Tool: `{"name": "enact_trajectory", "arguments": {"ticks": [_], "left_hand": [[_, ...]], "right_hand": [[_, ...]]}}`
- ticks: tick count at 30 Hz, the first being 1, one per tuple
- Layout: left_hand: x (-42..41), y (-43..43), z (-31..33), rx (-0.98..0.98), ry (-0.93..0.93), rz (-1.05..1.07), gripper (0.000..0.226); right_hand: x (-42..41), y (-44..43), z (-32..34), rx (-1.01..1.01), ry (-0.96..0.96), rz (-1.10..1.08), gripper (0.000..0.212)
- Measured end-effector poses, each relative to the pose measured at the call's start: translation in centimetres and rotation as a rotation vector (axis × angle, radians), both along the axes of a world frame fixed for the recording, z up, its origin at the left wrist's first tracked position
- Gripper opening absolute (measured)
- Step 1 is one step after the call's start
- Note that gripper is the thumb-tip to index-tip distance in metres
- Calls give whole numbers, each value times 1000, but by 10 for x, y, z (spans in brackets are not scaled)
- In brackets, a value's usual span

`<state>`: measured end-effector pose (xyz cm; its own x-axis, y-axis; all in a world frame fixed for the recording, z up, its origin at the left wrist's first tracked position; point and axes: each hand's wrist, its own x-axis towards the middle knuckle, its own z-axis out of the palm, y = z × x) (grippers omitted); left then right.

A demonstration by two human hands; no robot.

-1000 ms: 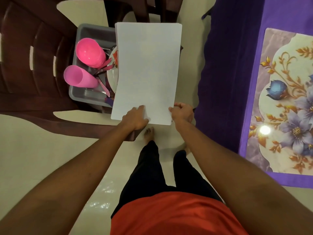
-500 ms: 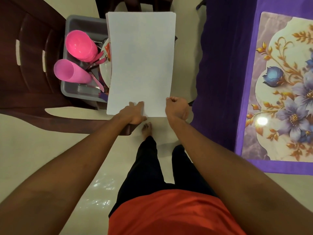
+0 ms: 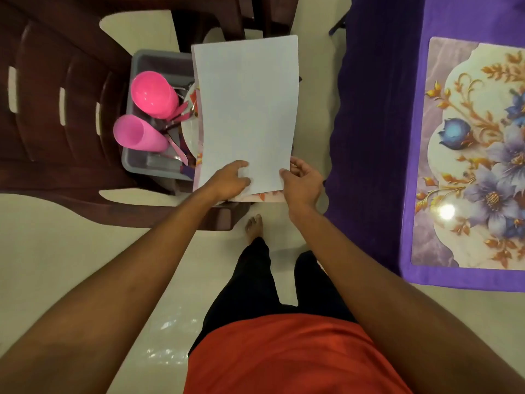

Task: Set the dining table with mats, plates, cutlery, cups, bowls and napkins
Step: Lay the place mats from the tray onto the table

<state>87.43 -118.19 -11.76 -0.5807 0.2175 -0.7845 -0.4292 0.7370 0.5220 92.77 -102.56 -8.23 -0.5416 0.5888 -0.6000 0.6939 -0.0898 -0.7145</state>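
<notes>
I hold a table mat (image 3: 247,115) white side up over a chair. My left hand (image 3: 231,179) presses its near edge from above and my right hand (image 3: 301,182) pinches its near right corner. A floral edge of another mat (image 3: 255,198) peeks out beneath it. A grey tub (image 3: 142,163) on the chair seat holds two pink cups (image 3: 154,95) (image 3: 136,135), cutlery (image 3: 177,146) and a white plate (image 3: 189,129), partly hidden by the mat. One floral mat (image 3: 471,155) lies on the purple-clothed table at right.
A dark brown plastic chair (image 3: 56,109) carries the tub at left. The purple tablecloth (image 3: 375,137) hangs down the table's side at right. Pale tiled floor (image 3: 71,265) lies between them, with my bare foot (image 3: 254,226) and legs below.
The white mat has lifted and shifted slightly, which uncovers a floral mat edge under its near end. My right hand's fingers have loosened around the corner.
</notes>
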Motion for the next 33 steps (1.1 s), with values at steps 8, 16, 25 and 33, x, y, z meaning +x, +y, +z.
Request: {"name": "enact_trajectory", "arguments": {"ticks": [8,16,25,33], "left_hand": [[-54,22,129,341,116,481,38],[-98,69,240,370,327,662,56],[-89,107,263,589,529,715,40],[-142,169,262,727,469,707,48]], "right_hand": [[-30,-3,114,29,396,-21,18],[-29,19,173,739,963,411,13],[-7,137,157,678,908,686,62],[-59,298,143,-206,371,57,23]]}}
